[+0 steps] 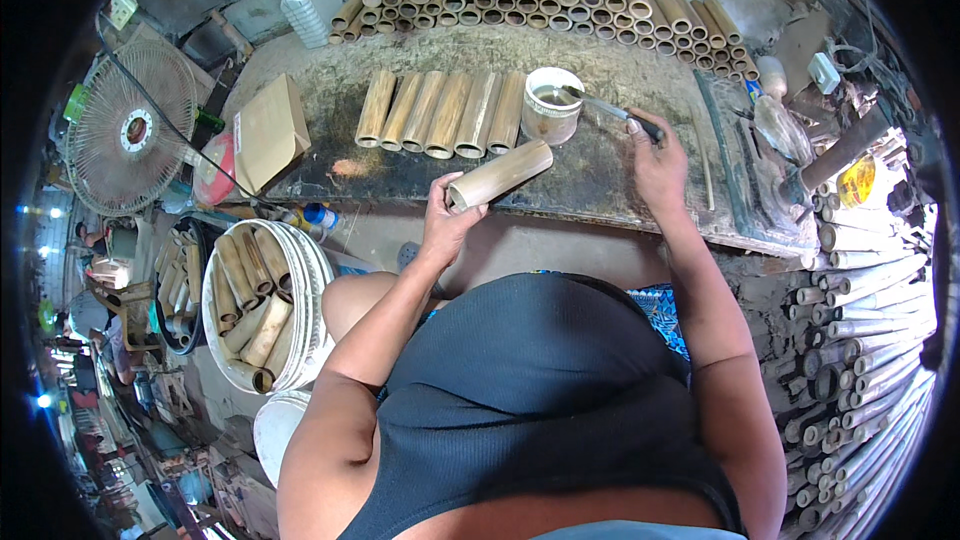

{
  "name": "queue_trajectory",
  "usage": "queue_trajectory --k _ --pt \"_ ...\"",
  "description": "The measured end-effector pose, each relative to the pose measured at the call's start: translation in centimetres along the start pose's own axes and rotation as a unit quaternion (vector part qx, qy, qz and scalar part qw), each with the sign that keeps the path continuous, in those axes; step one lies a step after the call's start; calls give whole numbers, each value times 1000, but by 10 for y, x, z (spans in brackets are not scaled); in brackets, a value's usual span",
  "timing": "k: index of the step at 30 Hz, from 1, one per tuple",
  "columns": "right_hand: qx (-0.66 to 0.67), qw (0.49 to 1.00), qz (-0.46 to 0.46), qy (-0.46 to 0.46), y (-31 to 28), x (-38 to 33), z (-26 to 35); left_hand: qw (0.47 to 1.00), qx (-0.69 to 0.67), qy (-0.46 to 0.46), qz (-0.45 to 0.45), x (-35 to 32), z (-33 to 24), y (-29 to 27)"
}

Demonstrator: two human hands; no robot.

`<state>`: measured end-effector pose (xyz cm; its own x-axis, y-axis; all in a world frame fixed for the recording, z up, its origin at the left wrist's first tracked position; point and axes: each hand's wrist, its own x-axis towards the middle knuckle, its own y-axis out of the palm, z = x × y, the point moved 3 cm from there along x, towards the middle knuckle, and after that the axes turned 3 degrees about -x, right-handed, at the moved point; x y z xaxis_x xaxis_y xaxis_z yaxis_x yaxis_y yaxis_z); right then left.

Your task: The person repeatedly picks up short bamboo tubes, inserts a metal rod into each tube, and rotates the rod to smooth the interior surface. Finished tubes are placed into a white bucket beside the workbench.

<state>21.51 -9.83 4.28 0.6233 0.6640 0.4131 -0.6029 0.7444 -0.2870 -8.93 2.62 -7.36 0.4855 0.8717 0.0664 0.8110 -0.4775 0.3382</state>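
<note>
My left hand point(452, 225) is closed round the lower end of a bamboo tube point(503, 176), which tilts up to the right in front of the bench's near edge. In my right hand point(660, 168) is the dark handle of a paintbrush point(612, 110). The brush's far end reaches over the rim of a white tub point(551, 126) and into its mouth. Dark liquid seems to lie inside the tub, though its depth is hidden. Left of the tub, several bamboo tubes point(431, 112) lie side by side on the worn wooden bench point(330, 65).
A long stack of cut bamboo tubes point(530, 0) lines the bench's back. A plastic jug point(312, 10), a cardboard box point(270, 135) and a fan point(133, 128) are at the left. A white bucket point(305, 310) holds more tubes. Bamboo poles point(870, 340) are piled at the right.
</note>
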Motion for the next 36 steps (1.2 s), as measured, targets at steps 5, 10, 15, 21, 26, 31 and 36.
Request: queue_trajectory --k 5,10,15,21,26,31,36 --pt "53 998 0 18 -4 -3 -2 1000 -5 -2 -30 -4 -4 11" --pt "178 980 -21 85 4 5 -9 977 147 156 -21 15 -50 32" --pt "268 952 -23 145 1 -2 8 918 322 228 -42 39 -71 62" --pt "323 943 24 81 -4 -24 49 958 252 134 -16 57 -54 80" --pt "236 968 63 56 8 -32 64 957 271 106 -11 64 -48 75" --pt "201 975 87 44 23 -32 67 954 282 97 -34 68 -48 71" --pt "178 981 73 31 28 -29 68 947 310 70 -46 61 -57 72"
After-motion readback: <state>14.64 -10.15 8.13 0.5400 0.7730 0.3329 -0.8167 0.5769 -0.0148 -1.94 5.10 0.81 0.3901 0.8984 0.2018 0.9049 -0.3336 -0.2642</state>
